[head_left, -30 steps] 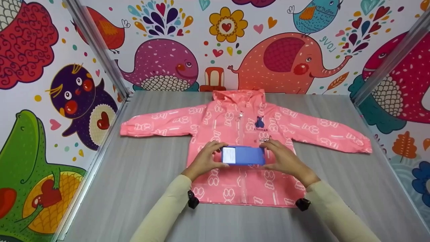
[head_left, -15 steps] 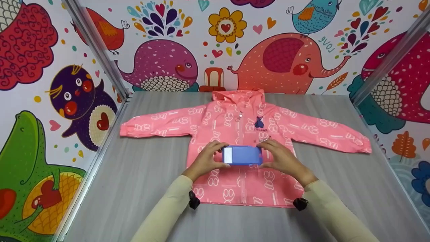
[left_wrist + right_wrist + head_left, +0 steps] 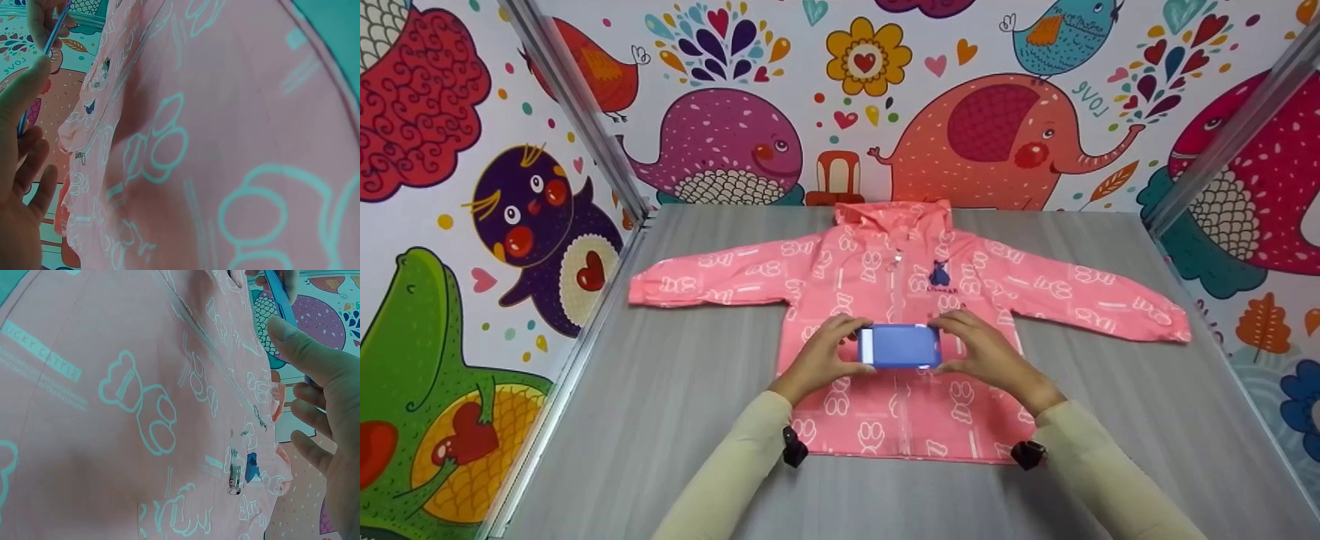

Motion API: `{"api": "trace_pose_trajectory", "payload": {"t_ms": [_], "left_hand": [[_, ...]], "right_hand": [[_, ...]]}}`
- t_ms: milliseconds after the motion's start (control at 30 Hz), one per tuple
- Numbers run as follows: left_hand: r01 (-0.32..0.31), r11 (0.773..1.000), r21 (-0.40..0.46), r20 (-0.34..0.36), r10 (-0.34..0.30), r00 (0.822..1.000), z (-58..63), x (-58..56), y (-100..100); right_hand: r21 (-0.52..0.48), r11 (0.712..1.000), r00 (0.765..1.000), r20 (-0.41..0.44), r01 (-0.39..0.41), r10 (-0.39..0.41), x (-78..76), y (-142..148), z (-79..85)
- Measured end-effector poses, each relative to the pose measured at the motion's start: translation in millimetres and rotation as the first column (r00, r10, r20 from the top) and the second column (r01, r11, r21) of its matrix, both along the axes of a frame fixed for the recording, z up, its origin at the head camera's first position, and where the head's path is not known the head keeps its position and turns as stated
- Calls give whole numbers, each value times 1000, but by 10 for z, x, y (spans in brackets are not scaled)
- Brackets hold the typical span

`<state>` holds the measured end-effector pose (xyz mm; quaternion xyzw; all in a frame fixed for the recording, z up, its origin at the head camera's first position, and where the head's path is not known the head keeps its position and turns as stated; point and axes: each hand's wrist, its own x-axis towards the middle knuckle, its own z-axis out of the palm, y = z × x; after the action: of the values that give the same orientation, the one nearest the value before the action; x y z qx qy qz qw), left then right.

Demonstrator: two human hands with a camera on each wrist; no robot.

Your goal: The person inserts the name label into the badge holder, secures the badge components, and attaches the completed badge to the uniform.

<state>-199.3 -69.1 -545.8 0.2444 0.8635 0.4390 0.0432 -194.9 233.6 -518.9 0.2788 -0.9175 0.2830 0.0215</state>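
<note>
Slab (image 3: 904,346), blue and flat, maybe a phone, is up above the lower front of the jacket (image 3: 877,300); your wrist views show a gap, no contact. Jacket lies spread face up on the counter (image 3: 682,352), hood away from you, both sleeves out.

Your left hand (image 3: 823,352) has its grip pinching the slab's left end, thumb on the near edge, index on the far one. Your right hand (image 3: 988,357) does the same at the right end; remaining fingers hang free on both.

Step in hand, my call: a steady two-handed hold, slab crosswise over the garment. Next move seems to call for both grips acting together and level, so neither end dips, with fingers clear of the slab's face. Jacket looks untouched by either grip, its front lying mostly smooth.

Writing: right wrist view gives you a pale bar (image 3: 42,351) on the jacket reading "UCKY CATTIE", first letter not visible, probably "LUCKY". Lines under it: too fine. Chest badge (image 3: 939,272), a dark blue figure, has lettering below; can't read it surely. Slab's white strip: no legible text. Wall (image 3: 964,26) print says "LOVE", mirrored, by the elephant's trunk. No other brand readable.
</note>
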Motion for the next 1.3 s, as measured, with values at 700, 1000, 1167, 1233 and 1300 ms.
{"api": "trace_pose_trajectory", "payload": {"t_ms": [700,1000,1167,1233,1300], "left_hand": [[32,999,-39,-33,-33,999,41,11,17],[45,997,-60,-54,-48,997,55,12,70],[41,997,-70,-74,-46,996,23,19,70],[44,997,-66,-77,-49,996,14,15,76],[38,997,-64,-81,-43,996,10,11,80]], "right_hand": [[-115,993,997,73,6,2,46,-80,-38],[-95,995,994,109,29,-18,81,-118,-64],[-74,997,996,87,10,-4,89,-119,-44],[-64,998,997,83,11,-6,89,-121,-40],[-57,998,997,75,11,-7,83,-124,-39]]}}
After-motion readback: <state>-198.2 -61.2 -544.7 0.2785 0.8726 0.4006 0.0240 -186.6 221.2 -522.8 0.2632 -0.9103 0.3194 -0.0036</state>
